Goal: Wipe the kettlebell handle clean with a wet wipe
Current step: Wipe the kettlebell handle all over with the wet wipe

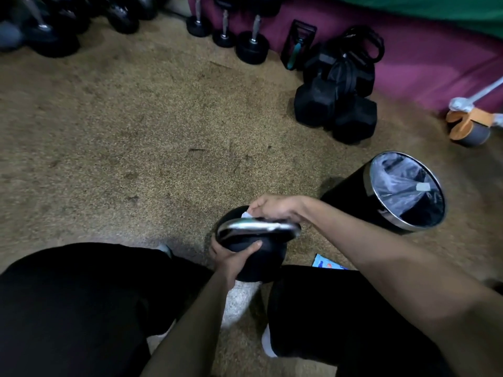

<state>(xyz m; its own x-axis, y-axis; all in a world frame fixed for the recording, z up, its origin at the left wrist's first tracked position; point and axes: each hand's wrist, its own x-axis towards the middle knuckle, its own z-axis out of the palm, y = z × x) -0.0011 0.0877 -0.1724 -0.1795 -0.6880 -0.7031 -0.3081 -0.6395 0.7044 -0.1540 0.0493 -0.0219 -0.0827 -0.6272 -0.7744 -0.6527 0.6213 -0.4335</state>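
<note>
The kettlebell stands on the floor between my knees. My left grip cups its body from the near side, thumb across the front. My right grip is curled over the handle, pressing the wipe to the handle's far side. To wipe well, I'd brace the body hard, wrap the wipe round the bar and slide it end to end, bends included. The bin stands just right of the kettlebell.

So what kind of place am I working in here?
Probably a gym or home workout corner: hex dumbbells piled by the wall, round-headed dumbbells standing along it, and the kettlebell that the left hand grips while the right hand holds a wet wipe on its handle.
</note>
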